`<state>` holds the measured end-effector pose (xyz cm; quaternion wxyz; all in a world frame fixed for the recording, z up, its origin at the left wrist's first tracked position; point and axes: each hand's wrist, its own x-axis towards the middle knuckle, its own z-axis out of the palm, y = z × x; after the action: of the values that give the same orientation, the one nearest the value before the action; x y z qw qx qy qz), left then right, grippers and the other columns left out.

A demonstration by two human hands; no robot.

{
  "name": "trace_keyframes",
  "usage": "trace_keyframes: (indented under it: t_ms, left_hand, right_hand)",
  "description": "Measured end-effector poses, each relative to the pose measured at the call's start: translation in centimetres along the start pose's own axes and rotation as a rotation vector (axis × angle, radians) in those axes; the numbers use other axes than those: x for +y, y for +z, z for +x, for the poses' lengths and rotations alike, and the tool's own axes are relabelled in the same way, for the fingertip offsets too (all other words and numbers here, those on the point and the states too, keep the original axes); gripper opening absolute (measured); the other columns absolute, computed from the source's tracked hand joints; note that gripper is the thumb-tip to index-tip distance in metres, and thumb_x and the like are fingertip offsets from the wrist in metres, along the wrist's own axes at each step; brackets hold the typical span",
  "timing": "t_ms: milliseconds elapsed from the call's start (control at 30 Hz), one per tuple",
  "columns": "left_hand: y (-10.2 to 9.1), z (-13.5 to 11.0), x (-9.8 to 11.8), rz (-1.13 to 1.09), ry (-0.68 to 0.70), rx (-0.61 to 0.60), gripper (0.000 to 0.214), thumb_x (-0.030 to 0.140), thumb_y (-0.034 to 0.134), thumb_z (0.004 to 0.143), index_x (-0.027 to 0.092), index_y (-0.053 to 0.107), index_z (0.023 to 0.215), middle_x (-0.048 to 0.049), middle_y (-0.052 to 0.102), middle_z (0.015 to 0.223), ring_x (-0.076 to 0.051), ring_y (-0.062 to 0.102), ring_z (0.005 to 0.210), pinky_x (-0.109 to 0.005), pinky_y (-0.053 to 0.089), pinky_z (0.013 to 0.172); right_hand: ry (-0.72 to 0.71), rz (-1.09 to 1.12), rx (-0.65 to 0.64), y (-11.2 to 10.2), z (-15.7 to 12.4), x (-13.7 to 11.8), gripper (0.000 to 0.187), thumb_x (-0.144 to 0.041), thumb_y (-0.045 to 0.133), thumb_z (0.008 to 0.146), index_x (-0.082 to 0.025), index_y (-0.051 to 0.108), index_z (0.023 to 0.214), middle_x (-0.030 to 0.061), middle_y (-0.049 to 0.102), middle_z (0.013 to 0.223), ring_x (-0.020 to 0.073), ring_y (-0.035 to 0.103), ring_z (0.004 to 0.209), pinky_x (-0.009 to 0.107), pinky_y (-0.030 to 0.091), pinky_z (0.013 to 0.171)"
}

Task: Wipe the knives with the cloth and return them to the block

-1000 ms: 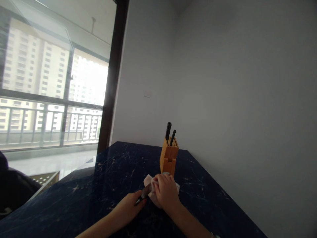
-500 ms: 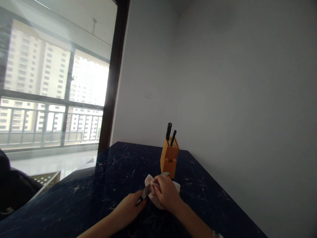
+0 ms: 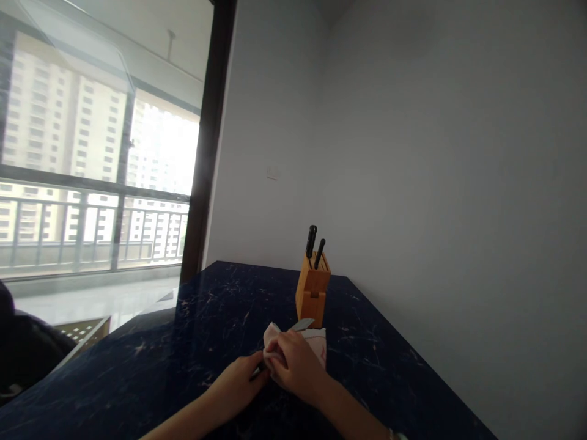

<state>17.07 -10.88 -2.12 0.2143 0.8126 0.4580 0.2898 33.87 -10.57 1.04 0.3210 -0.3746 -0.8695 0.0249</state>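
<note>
The knife [image 3: 303, 324] is in both hands over the near part of the desk [image 3: 247, 299], its blade tip pointing forward and to the right, just in front of the knife block; whether the tip touches the block cannot be told; the left hand [image 3: 243, 379] has its fingers clamped on the dark handle, most of which is hidden; the right hand [image 3: 298, 365] has its fingers closed on a pale cloth [image 3: 320, 342] folded around the blade, with a loose part spread to the right; the wooden knife block [image 3: 313, 284] stands upright beyond the hands, carrying a larger black handle [image 3: 311, 241] and a smaller black handle [image 3: 320, 253]; the desk is dark blue with light veining; behind it is a grey wall [image 3: 413, 183] bearing a small plate [image 3: 272, 173]; to the left are a window [image 3: 92, 134] and a railing [image 3: 98, 232].
</note>
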Motion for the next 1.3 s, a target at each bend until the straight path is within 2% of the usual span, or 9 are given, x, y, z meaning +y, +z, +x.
trace_keyframes:
  t_ms: [100,300,500,633,767,900,1000,1200,1300]
  left_hand:
    - [0.1,0.1,0.0,0.011,-0.012,-0.002,0.02,0.024,0.044,0.08,0.021,0.059,0.093,-0.0007,0.068,0.089,-0.016,0.062,0.08,-0.02,0.041,0.07]
    - [-0.1,-0.1,0.2,0.026,-0.033,0.002,0.018,0.026,0.043,0.081,0.02,0.058,0.087,-0.0006,0.068,0.083,-0.016,0.062,0.076,-0.02,0.041,0.066]
    - [0.0,0.0,0.3,0.03,-0.028,0.002,0.018,0.024,0.042,0.081,0.02,0.058,0.087,-0.0004,0.068,0.085,-0.015,0.062,0.077,-0.02,0.041,0.067]
    - [-0.1,-0.1,0.5,0.035,-0.027,0.01,0.018,0.026,0.042,0.081,0.02,0.058,0.085,-0.0002,0.068,0.081,-0.015,0.062,0.073,-0.02,0.04,0.065]
    - [-0.1,-0.1,0.5,0.034,-0.043,0.011,0.018,0.025,0.042,0.081,0.019,0.058,0.085,-0.0008,0.068,0.08,-0.016,0.062,0.073,-0.02,0.04,0.063]
    - [-0.1,-0.1,0.3,0.03,-0.036,-0.003,0.018,0.024,0.043,0.08,0.019,0.059,0.088,-0.0017,0.068,0.087,-0.017,0.062,0.079,-0.02,0.041,0.068]
    - [-0.1,-0.1,0.3,0.023,-0.015,-0.009,0.02,0.025,0.043,0.081,0.02,0.059,0.092,-0.0013,0.068,0.089,-0.016,0.062,0.08,-0.02,0.04,0.07]
    - [0.0,0.0,0.3,0.06,-0.067,-0.005,0.017,0.026,0.042,0.081,0.02,0.058,0.086,-0.0001,0.067,0.08,-0.015,0.061,0.072,-0.019,0.039,0.063]
    - [0.0,0.1,0.3,0.054,-0.058,-0.012,0.017,0.026,0.042,0.081,0.021,0.057,0.086,0.0,0.067,0.083,-0.015,0.062,0.076,-0.019,0.04,0.065]
  right_hand:
    - [-0.007,-0.06,-0.01,-0.1,0.1,-0.4,0.016,-0.012,0.051,0.074,-0.022,0.052,0.086,-0.0011,0.056,0.087,0.0152,0.048,0.084,0.027,0.03,0.074]
    - [0.114,-0.142,0.119,-0.5,0.3,0.5,0.013,-0.011,0.049,0.075,-0.02,0.052,0.083,0.0002,0.057,0.083,0.0168,0.048,0.083,0.029,0.03,0.075]
    - [-0.037,-0.205,0.032,0.0,0.0,-0.1,0.011,-0.013,0.048,0.077,-0.02,0.051,0.084,0.0005,0.057,0.083,0.0167,0.047,0.081,0.028,0.03,0.073]
    - [-0.001,-0.273,0.08,-0.2,0.1,0.2,0.008,-0.015,0.049,0.076,-0.019,0.052,0.083,0.0016,0.057,0.082,0.0176,0.047,0.08,0.03,0.029,0.074]
    - [0.086,-0.238,0.156,-0.2,0.1,0.6,0.01,-0.012,0.048,0.076,-0.019,0.052,0.082,0.0019,0.057,0.082,0.0175,0.047,0.081,0.03,0.029,0.074]
    - [0.04,-0.152,0.099,0.4,-0.2,-0.2,0.014,-0.01,0.048,0.076,-0.02,0.051,0.086,0.0008,0.056,0.086,0.016,0.047,0.084,0.027,0.031,0.074]
    - [-0.001,-0.18,0.072,0.6,-0.2,-0.6,0.014,-0.012,0.05,0.076,-0.021,0.05,0.086,-0.0008,0.056,0.087,0.0157,0.047,0.084,0.027,0.03,0.075]
    - [0.108,-0.249,0.149,-0.2,0.2,0.7,0.009,-0.013,0.049,0.078,-0.02,0.052,0.081,0.0005,0.056,0.081,0.0166,0.047,0.081,0.029,0.03,0.073]
    - [0.096,-0.21,0.127,-0.2,0.1,0.6,0.012,-0.01,0.048,0.076,-0.02,0.052,0.082,0.0006,0.056,0.082,0.0165,0.047,0.081,0.028,0.03,0.073]
